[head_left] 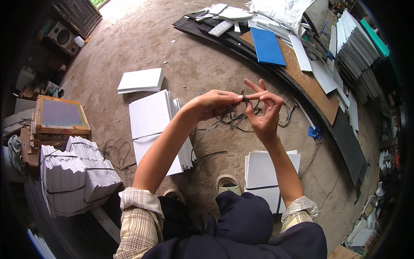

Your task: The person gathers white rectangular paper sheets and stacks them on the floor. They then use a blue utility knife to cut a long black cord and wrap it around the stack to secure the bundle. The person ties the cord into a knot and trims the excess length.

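Note:
My left hand [214,103] and my right hand [264,110] meet in front of me, both pinching a thin dark strap [244,99] between thumb and fingers. The strap hangs down from the hands toward a loose tangle of dark straps [241,118] on the concrete floor. Under my left forearm lies a stack of white sheets [151,125] tied with a dark strap. Another tied stack of white sheets [267,172] sits by my right knee. My sandalled feet show below the hands.
A smaller white sheet pile [141,80] lies further off. Tied bundles of white sheets [75,175] stand at left beside a wooden framed screen [60,114]. A blue board [267,46], brown board [310,82] and leaning white panels [355,43] fill the right.

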A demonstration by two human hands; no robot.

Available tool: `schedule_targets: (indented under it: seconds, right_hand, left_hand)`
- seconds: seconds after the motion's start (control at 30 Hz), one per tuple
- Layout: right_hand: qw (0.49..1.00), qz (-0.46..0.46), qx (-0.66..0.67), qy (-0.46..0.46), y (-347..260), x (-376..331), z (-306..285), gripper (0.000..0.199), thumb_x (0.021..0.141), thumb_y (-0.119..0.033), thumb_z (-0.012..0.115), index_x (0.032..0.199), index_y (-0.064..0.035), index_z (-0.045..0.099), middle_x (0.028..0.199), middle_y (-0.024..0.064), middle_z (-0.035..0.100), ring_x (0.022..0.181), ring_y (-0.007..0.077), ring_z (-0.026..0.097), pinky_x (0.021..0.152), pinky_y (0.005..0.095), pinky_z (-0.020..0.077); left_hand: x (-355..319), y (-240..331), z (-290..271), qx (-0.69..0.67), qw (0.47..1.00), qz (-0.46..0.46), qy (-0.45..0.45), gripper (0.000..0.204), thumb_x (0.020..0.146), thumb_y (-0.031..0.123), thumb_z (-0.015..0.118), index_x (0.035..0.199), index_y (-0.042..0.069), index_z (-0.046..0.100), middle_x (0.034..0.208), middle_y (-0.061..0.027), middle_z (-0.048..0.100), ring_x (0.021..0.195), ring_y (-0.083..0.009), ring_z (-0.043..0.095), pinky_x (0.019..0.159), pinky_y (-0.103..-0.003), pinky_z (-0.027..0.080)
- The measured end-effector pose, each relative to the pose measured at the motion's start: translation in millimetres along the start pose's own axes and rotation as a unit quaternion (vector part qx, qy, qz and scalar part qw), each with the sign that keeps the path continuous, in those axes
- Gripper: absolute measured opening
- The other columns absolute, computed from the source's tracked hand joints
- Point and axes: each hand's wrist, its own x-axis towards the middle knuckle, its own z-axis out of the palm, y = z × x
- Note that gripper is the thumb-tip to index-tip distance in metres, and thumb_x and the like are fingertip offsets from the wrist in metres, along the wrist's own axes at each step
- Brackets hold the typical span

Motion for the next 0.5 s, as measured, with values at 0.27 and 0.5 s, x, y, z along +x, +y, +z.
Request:
schedule_targets:
  seconds: [0.27, 0.5]
  right_hand:
    - [0.999, -0.027, -0.009, 0.020, 0.7, 0.5, -0.7, 0.042, 0.075, 0.011, 0.051, 0.100, -0.0115, 0.025, 0.091, 0.0078, 0.052, 0.109, 0.0357, 0.051, 0.105, 0.0532, 0.0182]
    - [0.998, -0.049, 0.030, -0.020, 1.1, 5.8, 0.2, 0.043, 0.074, 0.010, 0.053, 0.100, -0.0111, 0.026, 0.090, 0.0079, 0.052, 0.097, 0.0255, 0.057, 0.103, 0.0524, 0.0236]
  left_hand:
    - [-7.3, 5.4, 11.0, 0.024, 0.999, 0.025, 0.012, 0.020, 0.082, 0.024, 0.064, 0.091, 0.007, 0.060, 0.079, 0.0008, 0.060, 0.072, -0.0066, 0.057, 0.066, -0.019, 0.045]
    - [-5.2, 3.0, 1.7, 0.046, 0.998, 0.024, -0.027, 0.019, 0.079, 0.022, 0.066, 0.088, 0.006, 0.061, 0.074, 0.0011, 0.059, 0.067, -0.0054, 0.053, 0.062, -0.019, 0.043]
